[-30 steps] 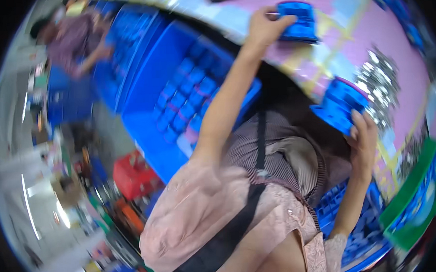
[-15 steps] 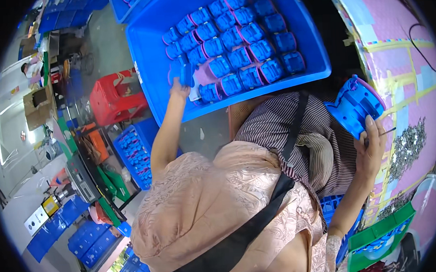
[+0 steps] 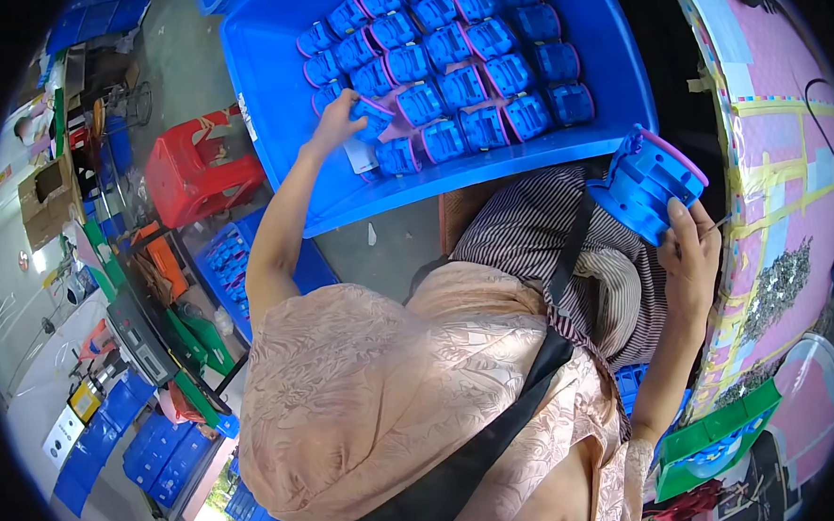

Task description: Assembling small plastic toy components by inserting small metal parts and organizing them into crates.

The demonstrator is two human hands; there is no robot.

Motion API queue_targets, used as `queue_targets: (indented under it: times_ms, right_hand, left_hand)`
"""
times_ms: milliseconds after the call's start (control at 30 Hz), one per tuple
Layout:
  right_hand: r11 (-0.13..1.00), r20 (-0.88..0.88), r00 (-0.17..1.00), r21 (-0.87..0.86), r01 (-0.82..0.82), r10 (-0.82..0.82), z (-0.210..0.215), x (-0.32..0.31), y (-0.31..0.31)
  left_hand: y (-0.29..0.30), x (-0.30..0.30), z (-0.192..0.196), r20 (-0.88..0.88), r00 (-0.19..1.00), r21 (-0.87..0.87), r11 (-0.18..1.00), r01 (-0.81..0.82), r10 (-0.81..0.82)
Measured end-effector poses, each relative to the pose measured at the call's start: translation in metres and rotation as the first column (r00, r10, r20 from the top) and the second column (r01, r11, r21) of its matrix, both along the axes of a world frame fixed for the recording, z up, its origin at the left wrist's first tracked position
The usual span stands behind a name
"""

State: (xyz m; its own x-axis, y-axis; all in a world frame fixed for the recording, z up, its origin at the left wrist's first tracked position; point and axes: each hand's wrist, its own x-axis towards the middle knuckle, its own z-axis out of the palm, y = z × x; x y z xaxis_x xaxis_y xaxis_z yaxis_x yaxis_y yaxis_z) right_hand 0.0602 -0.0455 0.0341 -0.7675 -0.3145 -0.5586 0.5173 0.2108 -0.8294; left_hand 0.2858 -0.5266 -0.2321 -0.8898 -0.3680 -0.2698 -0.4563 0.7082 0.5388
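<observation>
My left hand [image 3: 336,125] reaches into a large blue bin [image 3: 286,187]. Its thumb and fingers close round the left end of a tilted blue plastic housing with a pink rim [image 3: 374,117]. Several similar blue housings [image 3: 462,86] lie in rows on a pink sheet in the bin. On the right, above my lap, my right hand [image 3: 690,251] grips another blue, spool-like housing [image 3: 647,184] with a pink rim. A thin dark rod [image 3: 720,224] sticks out beside those fingers; what it belongs to is hidden.
A taped pink-and-blue worktable [image 3: 769,138] runs along the right, bearing a pile of small metal screws [image 3: 779,284]. A green tray [image 3: 714,438] sits at the lower right. To the left are a red stool [image 3: 191,169] and another bin of blue parts [image 3: 233,265].
My left hand has moved up within the bin, and its housing now lies nearer the rows, tilted differently. My right hand and its housing have shifted left. The whole view has turned slightly.
</observation>
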Motion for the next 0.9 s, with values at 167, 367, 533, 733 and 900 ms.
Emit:
queue_targets:
  times_ms: [167, 367, 533, 733, 900]
  right_hand:
    - [1.000, -0.021, 1.000, 0.021, -0.019, 0.020, -0.002, 0.005, -0.010]
    - [0.999, -0.010, 0.999, 0.019, -0.042, 0.042, -0.011, 0.009, -0.009]
    - [0.998, -0.001, 0.998, -0.006, -0.062, 0.062, -0.016, 0.011, -0.016]
    - [0.995, -0.015, 0.996, -0.051, -0.091, 0.090, -0.022, 0.012, -0.029]
    - [0.984, 0.017, 0.986, -0.065, -0.164, 0.166, -0.034, 0.012, -0.041]
  left_hand:
    - [-0.011, -0.027, -0.019, 0.150, 0.980, 0.074, 0.990, 0.117, -0.127]
    - [-0.007, -0.040, -0.030, 0.186, 0.911, -0.034, 0.924, 0.380, -0.367]
    - [0.008, -0.027, -0.027, 0.094, 0.949, -0.071, 0.949, 0.306, -0.299]
    - [0.039, -0.023, -0.017, 0.061, 0.973, -0.421, 0.878, 0.228, -0.223]
    - [0.064, -0.045, 0.023, -0.085, 0.994, -0.502, 0.864, 0.021, -0.074]
